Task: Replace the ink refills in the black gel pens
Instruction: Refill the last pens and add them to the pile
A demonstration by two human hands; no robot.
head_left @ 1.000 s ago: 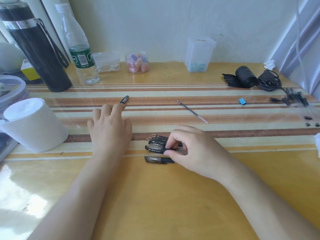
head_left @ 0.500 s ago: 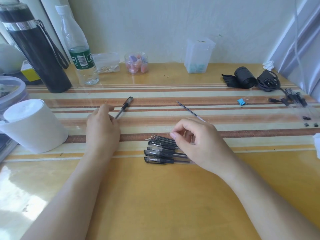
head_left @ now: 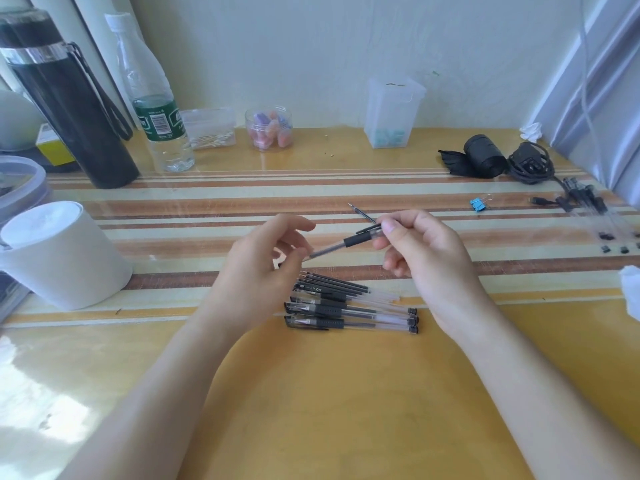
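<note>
I hold one black gel pen (head_left: 341, 244) in the air between both hands, above the table. My left hand (head_left: 263, 268) pinches its clear barrel end and my right hand (head_left: 422, 247) grips its capped end by the black grip. Below them lies a pile of black gel pens (head_left: 349, 311) and thin black refills (head_left: 332, 284) side by side on the table. A loose refill (head_left: 360, 212) lies on the table just behind my right hand, partly hidden by it.
A white paper roll (head_left: 59, 254) stands at the left, with a black flask (head_left: 69, 109) and water bottle (head_left: 156, 105) behind it. Small jars (head_left: 269, 128) and a clear box (head_left: 394, 112) line the wall. More clear pens (head_left: 595, 213), a blue clip (head_left: 479, 204) and black cables (head_left: 530, 166) lie right.
My left hand lifted the pen from the table at the left and brought it to the centre. My right hand left the pile and took hold of the pen's other end.
</note>
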